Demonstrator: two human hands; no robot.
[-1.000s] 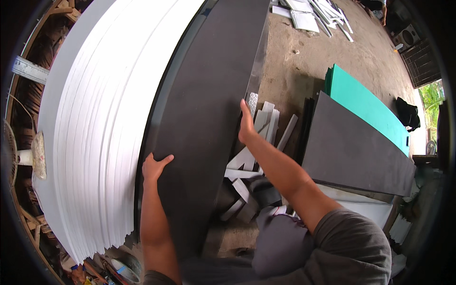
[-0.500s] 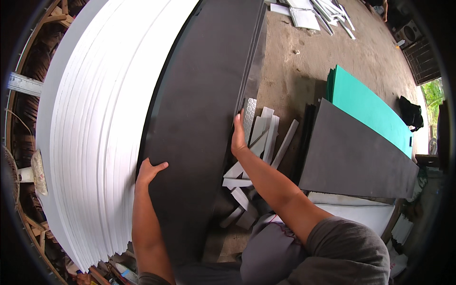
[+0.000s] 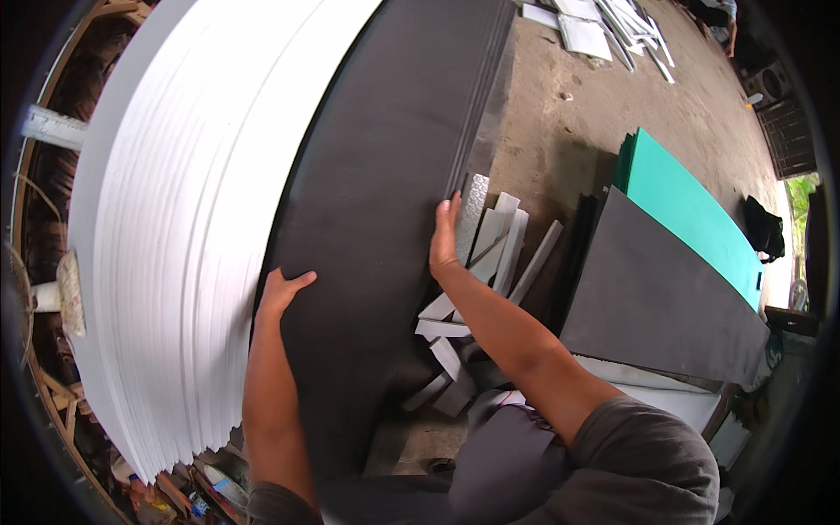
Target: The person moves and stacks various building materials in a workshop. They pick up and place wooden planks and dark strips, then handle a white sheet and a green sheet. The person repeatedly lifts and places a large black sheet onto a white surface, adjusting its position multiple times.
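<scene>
While our left hand [image 3: 278,290] spreads its thumb on the top face of the black sheet stack [image 3: 359,201], its fingers pass out of sight over the left edge, so whether they close underneath we cannot tell. Across from it, our right hand [image 3: 444,238] rests flat against the stack's right edge, palm in, fingers straight and pointing away, not wrapped round anything. So the hands are well apart with the stack between them, and we'd call this step a steadying or squaring of the layers, whose edges show as fine steps at the far right. The next move, we reckon, calls for even pressure from both sides, lest the top layer skid or buckle. And where is it? Right in front of us, the white sheet stack [image 3: 192,219] close along its left, white offcuts [image 3: 512,249] beside its right edge, green sheets [image 3: 682,210] well off to its right. Its long axis runs away from us, the far end leaning a little right and cut off by the view; nothing marks either end as front.
</scene>
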